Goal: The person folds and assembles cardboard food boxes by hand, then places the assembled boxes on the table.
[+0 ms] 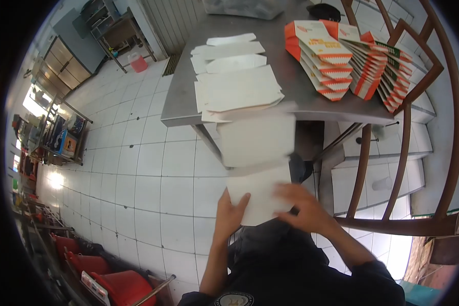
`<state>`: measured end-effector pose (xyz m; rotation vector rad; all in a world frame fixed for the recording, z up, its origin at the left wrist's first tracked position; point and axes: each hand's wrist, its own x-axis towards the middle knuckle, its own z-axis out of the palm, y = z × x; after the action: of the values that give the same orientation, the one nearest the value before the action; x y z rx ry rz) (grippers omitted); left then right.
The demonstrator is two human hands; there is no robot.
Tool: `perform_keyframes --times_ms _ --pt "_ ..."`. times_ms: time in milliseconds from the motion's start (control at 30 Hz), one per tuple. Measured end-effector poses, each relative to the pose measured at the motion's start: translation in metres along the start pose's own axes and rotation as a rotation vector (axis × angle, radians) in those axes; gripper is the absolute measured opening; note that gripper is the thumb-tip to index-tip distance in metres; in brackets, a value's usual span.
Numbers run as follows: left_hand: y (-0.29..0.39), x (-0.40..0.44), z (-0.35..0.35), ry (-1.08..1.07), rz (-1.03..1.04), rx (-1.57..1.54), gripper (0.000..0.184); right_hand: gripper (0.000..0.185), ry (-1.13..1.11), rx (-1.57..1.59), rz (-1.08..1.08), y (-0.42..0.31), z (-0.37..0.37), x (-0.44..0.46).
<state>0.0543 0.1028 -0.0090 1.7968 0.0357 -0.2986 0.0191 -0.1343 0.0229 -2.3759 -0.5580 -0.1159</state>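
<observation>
A flat white carton blank [259, 148], creased across its middle, is held out over my lap, its far end blurred near the table edge. My left hand [231, 213] grips its lower left edge, thumb on top and fingers underneath. At the lower right edge, my right hand [303, 206] is smeared by motion; whether its fingers pinch the card I cannot make out. Beyond, on the metal table [176, 99], lies a pile of white carton blanks [237, 86], plain side up. To their right are nested printed cartons [324, 48] in orange, white and green.
A clear plastic bin [245, 7] and a dark cap [325, 11] sit at the table's far side. Wooden rails [456, 127] run along the right. Red chairs [120, 285] stand at lower left, a shelf cart [64, 135] farther back. A pink jug [137, 62] rests on the tiled floor.
</observation>
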Motion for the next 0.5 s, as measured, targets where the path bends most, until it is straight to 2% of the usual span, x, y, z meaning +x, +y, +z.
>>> perform_keyframes --times_ms 67,100,200,300,400,500 --pt "-0.015 -0.012 0.012 0.066 0.048 0.045 0.042 0.062 0.251 0.013 0.446 0.001 0.003 -0.009" --pt "-0.02 -0.014 0.021 0.098 0.08 0.063 0.041 0.064 0.219 -0.025 0.581 0.009 0.011 -0.014" --pt "-0.03 -0.013 0.042 0.193 0.081 0.389 0.029 0.057 0.002 0.35 0.801 0.021 0.033 -0.029" --pt "-0.022 -0.004 0.061 0.298 0.029 0.382 0.021 0.04 0.272 0.541 0.76 0.021 0.058 -0.036" --pt "-0.028 0.003 0.088 0.379 0.157 0.417 0.02 0.03 0.383 0.315 0.721 0.013 0.073 -0.039" --pt "-0.031 -0.003 0.096 0.344 0.335 0.535 0.033 0.025 0.432 0.007 0.601 0.002 0.076 -0.048"
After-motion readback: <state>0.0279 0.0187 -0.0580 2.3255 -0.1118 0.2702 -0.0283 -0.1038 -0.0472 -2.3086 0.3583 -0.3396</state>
